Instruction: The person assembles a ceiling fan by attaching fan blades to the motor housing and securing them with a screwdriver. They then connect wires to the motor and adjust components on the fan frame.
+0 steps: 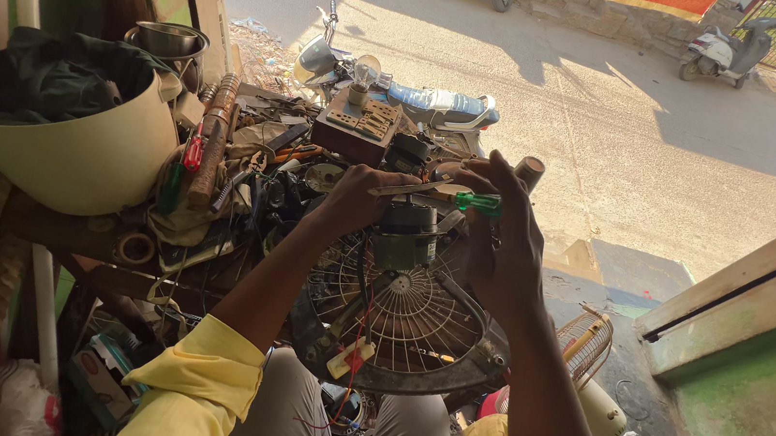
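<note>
A round fan wire guard (396,316) with its grey motor (406,235) rests on my lap, tilted towards me. My left hand (351,199) is curled against the top of the motor, beside the tip of a screwdriver. My right hand (494,230) grips that screwdriver (439,195) by its green handle, the shaft lying level across the motor towards my left hand. A white connector with red wires (351,358) hangs at the guard's lower edge.
A cluttered workbench (248,163) holds tools, a wooden switch box with a bulb (357,122) and a cream tub of cloth (65,142). Another fan with a guard (587,353) lies on the floor at right. Scooters stand parked on the sunlit road.
</note>
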